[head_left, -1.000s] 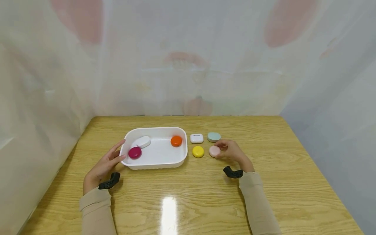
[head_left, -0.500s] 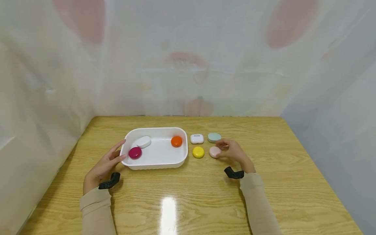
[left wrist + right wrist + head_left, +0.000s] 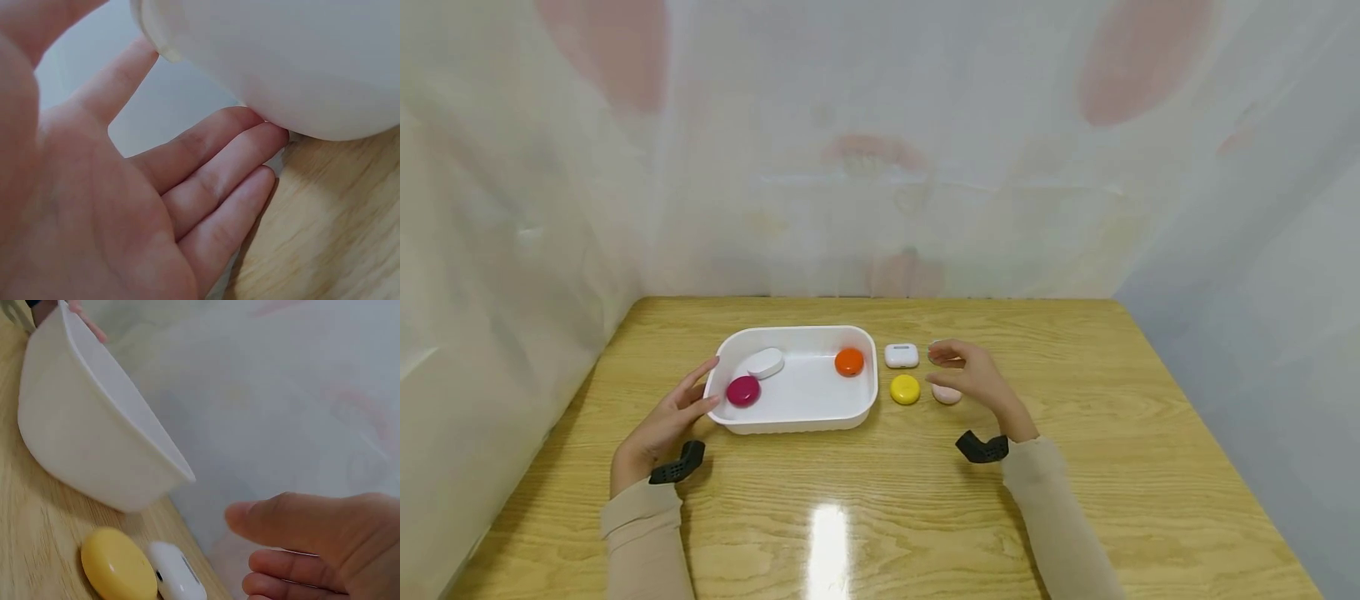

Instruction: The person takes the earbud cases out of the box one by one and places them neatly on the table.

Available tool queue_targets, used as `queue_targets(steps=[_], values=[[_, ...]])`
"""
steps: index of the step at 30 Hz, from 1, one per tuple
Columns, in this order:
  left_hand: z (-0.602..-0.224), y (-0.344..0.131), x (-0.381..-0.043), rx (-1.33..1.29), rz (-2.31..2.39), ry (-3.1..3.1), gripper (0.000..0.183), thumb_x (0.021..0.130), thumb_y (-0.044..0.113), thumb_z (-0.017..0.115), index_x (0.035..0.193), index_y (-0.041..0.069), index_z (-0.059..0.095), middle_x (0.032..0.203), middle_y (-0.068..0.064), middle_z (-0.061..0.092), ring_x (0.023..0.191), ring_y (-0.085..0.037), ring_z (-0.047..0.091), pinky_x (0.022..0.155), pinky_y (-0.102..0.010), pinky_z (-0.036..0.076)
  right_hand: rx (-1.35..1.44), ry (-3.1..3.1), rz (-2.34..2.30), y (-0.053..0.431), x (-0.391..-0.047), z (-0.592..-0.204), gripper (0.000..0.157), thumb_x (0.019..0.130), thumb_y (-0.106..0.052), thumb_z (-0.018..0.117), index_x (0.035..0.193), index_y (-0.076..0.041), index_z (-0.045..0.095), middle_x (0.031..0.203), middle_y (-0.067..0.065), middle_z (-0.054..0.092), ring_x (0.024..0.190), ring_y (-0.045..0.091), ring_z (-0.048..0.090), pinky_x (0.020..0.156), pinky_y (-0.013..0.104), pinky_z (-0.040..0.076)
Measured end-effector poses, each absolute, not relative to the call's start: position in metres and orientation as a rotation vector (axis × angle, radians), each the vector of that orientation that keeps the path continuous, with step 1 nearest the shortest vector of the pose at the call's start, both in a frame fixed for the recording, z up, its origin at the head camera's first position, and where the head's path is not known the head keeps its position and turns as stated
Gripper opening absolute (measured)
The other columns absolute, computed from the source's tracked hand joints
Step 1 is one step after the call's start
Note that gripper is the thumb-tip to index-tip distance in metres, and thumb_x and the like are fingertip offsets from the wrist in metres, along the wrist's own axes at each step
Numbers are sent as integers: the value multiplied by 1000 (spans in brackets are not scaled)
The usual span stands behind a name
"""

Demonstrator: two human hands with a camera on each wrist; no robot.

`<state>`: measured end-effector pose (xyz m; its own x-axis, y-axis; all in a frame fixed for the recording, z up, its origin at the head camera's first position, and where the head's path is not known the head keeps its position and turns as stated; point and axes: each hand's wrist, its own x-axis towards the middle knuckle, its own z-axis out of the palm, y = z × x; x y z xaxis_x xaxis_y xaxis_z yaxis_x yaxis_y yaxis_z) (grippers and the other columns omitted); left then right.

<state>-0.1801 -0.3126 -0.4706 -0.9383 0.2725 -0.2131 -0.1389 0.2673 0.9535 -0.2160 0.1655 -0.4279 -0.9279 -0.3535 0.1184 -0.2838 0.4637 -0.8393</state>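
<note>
My left hand (image 3: 658, 427) touches the left end of a white plastic box (image 3: 808, 396), its fingers extended along the outer wall and rim. In the left wrist view the fingers (image 3: 222, 159) rest against that wall. Inside the box lie a white oblong case (image 3: 766, 363), a magenta round case (image 3: 743, 392) and an orange round case (image 3: 849, 362). My right hand (image 3: 976, 377) hovers over a pale pink round case (image 3: 947, 395), thumb and fingers apart with nothing between them. It almost wholly hides the mint oval case behind it.
Between the box and my right hand sit a white earbud case (image 3: 902, 357) and a yellow round case (image 3: 905, 390) on the wooden table (image 3: 910, 500). Whitish sheeting (image 3: 880, 217) hangs behind and at both sides.
My right hand has come off the pink case, which stays on the table, and has lifted slightly and shifted left, now covering the mint case. The left hand holds its place at the box.
</note>
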Motion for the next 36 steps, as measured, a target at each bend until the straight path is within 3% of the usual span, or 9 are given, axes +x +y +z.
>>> queue_targets(steps=[5, 10, 12, 16, 21, 25, 30, 33, 36], values=[[-470, -314, -179, 119, 1706, 2222, 67, 101, 25, 50, 155, 32, 12, 157, -29, 17, 115, 5, 39, 112, -74, 9, -660, 2605, -1486, 143, -216, -420, 44, 85, -9, 72, 124, 6, 59, 118, 28, 64, 107, 40, 62, 97, 49, 52], [-468, -314, -179, 114, 1687, 2241, 67, 100, 25, 50, 155, 31, 12, 158, -28, 17, 131, -20, 34, 112, -73, 10, -731, 2591, -1489, 119, -216, -420, 39, 86, -7, 70, 121, 6, 60, 116, 28, 65, 105, 38, 64, 95, 50, 53], [-467, -314, -179, 115, 1692, 2239, 67, 101, 25, 50, 156, 31, 12, 158, -28, 17, 129, -16, 37, 113, -73, 10, -766, 2593, -1502, 107, -214, -420, 38, 86, -7, 70, 120, 7, 60, 115, 28, 65, 105, 39, 64, 94, 50, 53], [-467, -315, -180, 124, 1712, 2220, 67, 101, 25, 49, 156, 31, 12, 157, -29, 17, 112, 6, 38, 112, -73, 9, -847, 2582, -1534, 81, -210, -419, 34, 86, -4, 69, 115, 10, 61, 112, 28, 66, 102, 39, 65, 92, 50, 54], [-469, -315, -181, 130, 1723, 2207, 66, 101, 24, 49, 156, 31, 12, 156, -29, 18, 110, 9, 41, 112, -74, 8, -1009, 2575, -1481, 54, -207, -417, 30, 86, -5, 70, 111, 9, 63, 106, 26, 68, 96, 36, 67, 88, 44, 56], [-469, -315, -181, 115, 1714, 2215, 66, 101, 23, 49, 155, 31, 12, 157, -28, 19, 125, -9, 41, 112, -74, 9, -1095, 2570, -1402, 34, -207, -417, 27, 86, -6, 70, 109, 5, 64, 104, 24, 68, 95, 33, 67, 87, 41, 57], [-469, -315, -181, 98, 1717, 2220, 67, 100, 25, 51, 155, 32, 13, 158, -28, 17, 142, -40, 20, 112, -74, 7, -1144, 2540, -1264, 12, -210, -418, 27, 88, -9, 69, 112, 3, 63, 107, 22, 69, 97, 32, 66, 88, 36, 56], [-470, -315, -181, 99, 1710, 2229, 67, 100, 25, 51, 155, 31, 13, 158, -28, 18, 139, -34, 27, 113, -73, 8, -1137, 2538, -1182, 1, -211, -419, 28, 88, -11, 69, 112, 2, 63, 108, 20, 69, 99, 29, 67, 89, 29, 56], [-472, -314, -182, 106, 1700, 2227, 67, 100, 26, 51, 155, 31, 13, 158, -27, 18, 129, -16, 37, 113, -73, 8, -1111, 2529, -1133, -11, -212, -419, 29, 87, -12, 70, 112, 2, 64, 109, 19, 70, 100, 28, 67, 90, 26, 55]])
